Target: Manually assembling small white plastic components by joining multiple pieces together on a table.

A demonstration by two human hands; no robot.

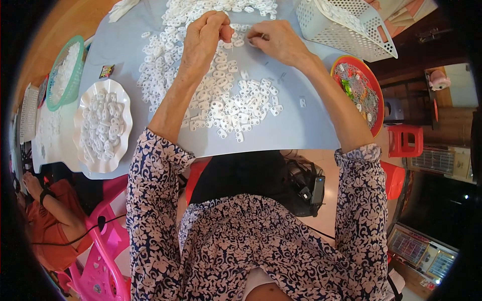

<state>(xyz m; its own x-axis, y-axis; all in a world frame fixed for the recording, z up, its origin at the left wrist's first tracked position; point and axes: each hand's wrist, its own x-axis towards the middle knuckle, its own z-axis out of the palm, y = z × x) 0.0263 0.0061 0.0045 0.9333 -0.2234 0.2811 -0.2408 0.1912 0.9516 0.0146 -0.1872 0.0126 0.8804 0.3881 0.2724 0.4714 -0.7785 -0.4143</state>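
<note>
Over the far middle of the pale blue table (296,133), my left hand (205,40) is closed, fingers curled in; whatever it grips is hidden. Just to its right, my right hand (278,41) is pinched, thumb against bent fingers, around something too small to make out. The two hands are apart. Below and around them lie many small white plastic pieces (241,105) with holes, in a loose heap toward me and a denser spread on the left. One lone white piece (303,102) sits to the right, near a few thin dark slivers (282,78).
A scalloped white plate (128,123) of white pieces stands left, by a small wrapper (106,71) and a green basket (79,75). At right are a perforated white basket (379,42) and a red bowl (380,95) of thin grey bits. Another person's arm (60,208) shows lower left.
</note>
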